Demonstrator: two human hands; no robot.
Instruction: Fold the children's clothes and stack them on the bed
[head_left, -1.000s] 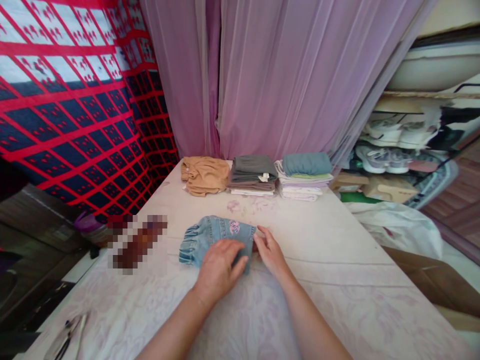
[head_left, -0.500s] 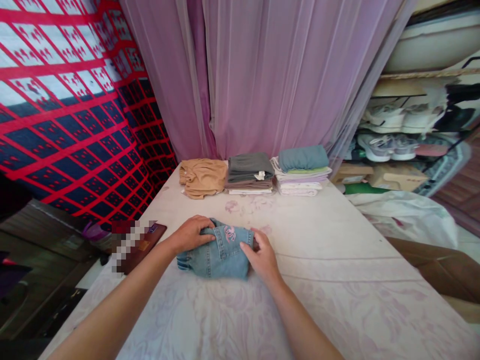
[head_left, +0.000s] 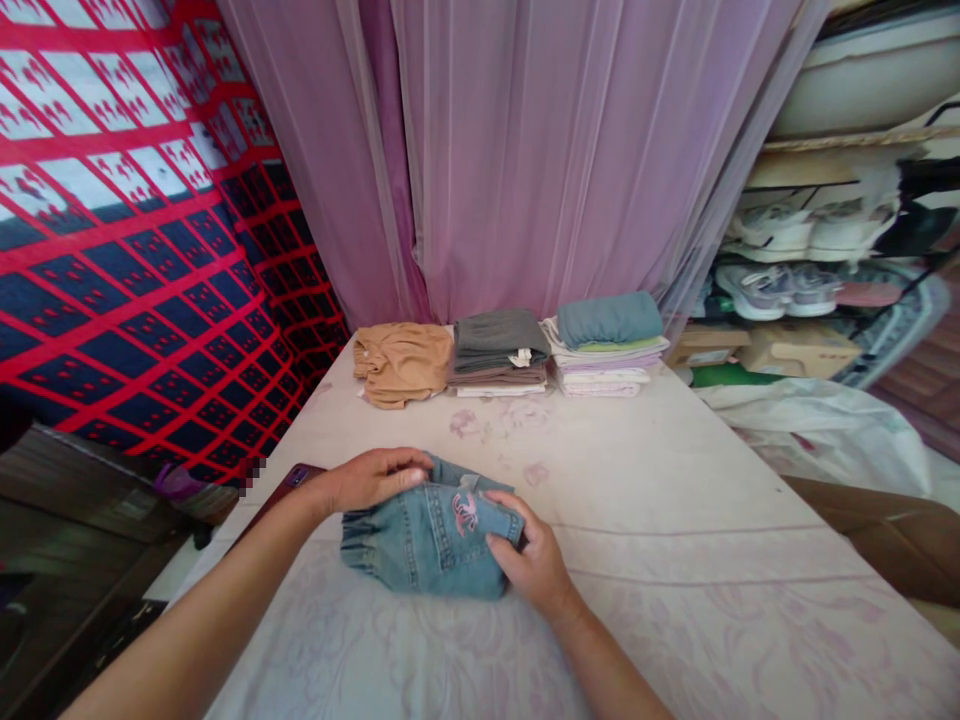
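A folded pair of light-blue denim jeans [head_left: 442, 555] lies on the patterned bed sheet [head_left: 600, 480]. Pink embroidery shows beside its pocket, and gathered elastic is at its left end. At the upper left edge, my left hand [head_left: 375, 478] is closed on the denim, its thumb over the near layer and its fingers behind the fold. My right hand [head_left: 532, 560] pinches the right end between thumb and fingers. Between the hands the top fold gapes a little, with an inner layer showing.
Tan folded trousers [head_left: 405, 362], a stack topped by dark grey clothing [head_left: 499, 335] and a stack topped by a blue-green garment [head_left: 609, 318] line the far edge before a purple curtain [head_left: 487, 150]. A maroon phone case [head_left: 277, 500] lies left; a shoe rack [head_left: 817, 260] stands right.
The jeans and both hands have come slightly nearer to me. The top fold has parted, and my left hand has slid a little left along it. The view has shifted slightly.
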